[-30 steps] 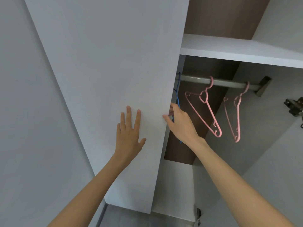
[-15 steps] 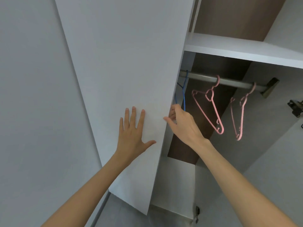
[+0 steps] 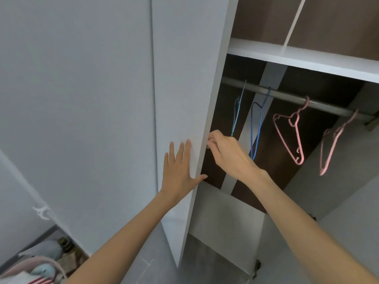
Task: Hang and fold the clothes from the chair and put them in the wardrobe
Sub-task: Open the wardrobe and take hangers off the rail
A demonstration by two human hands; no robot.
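Note:
The white wardrobe door [image 3: 184, 83] stands swung wide, its edge facing me. My left hand [image 3: 180, 169] lies flat against the door's outer face, fingers spread. My right hand [image 3: 227, 154] curls around the door's edge from the inside, fingertips hidden behind it. Inside, a grey rail [image 3: 287, 95] carries two thin blue hangers [image 3: 257, 128] and two pink hangers [image 3: 291, 136], all bare. No clothes or chair are in view.
A white shelf [image 3: 307, 58] runs above the rail. A second wardrobe panel [image 3: 78, 99] stands shut to the left. A basket with cloth [image 3: 37, 271] sits on the floor at the lower left. A hinge part [image 3: 256, 267] shows low inside.
The door has swung further open to the left, baring more of the rail and a second blue hanger. Both hands stayed on the door. The basket came into view.

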